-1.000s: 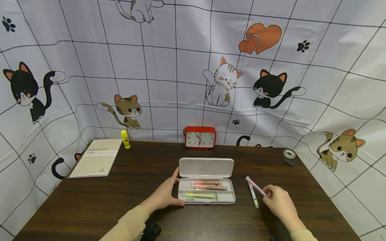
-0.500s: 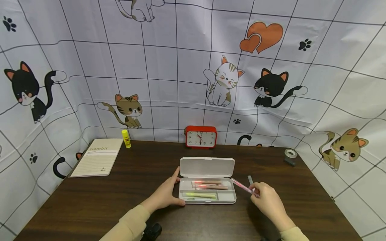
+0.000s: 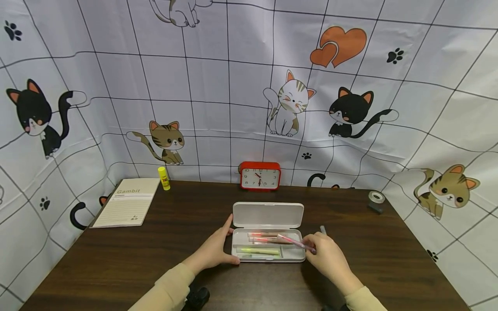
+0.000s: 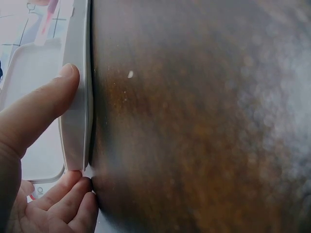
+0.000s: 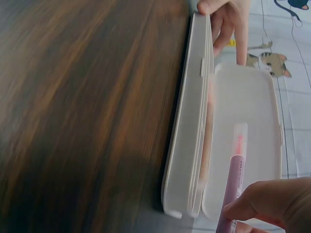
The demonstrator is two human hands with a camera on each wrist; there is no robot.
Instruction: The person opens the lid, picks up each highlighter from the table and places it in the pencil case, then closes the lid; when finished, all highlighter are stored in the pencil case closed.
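Here, my right hand (image 3: 328,258) pinches a pink pen (image 3: 295,242) over the open case (image 3: 267,214).

The pen lies slanted across the right end of the case's tray, its tip pointing in over the pens (image 3: 268,236) already lying in the upper slot, with a green one (image 3: 259,251) in the lower slot. In the right wrist view my fingers (image 5: 272,201) curl round the pen's (image 5: 233,179) lower end above the white lid. My left hand (image 3: 215,250) steadies the case at its left end, fingers fairly straight, thumb (image 4: 41,109) pressed against the rim. Another pen (image 3: 322,230) lies on the table (image 3: 155,259) just beyond my right hand. Farther back stand a red clock (image 3: 260,176), a notebook (image 3: 127,202), a glue stick (image 3: 164,178) and a tape roll (image 3: 375,198).
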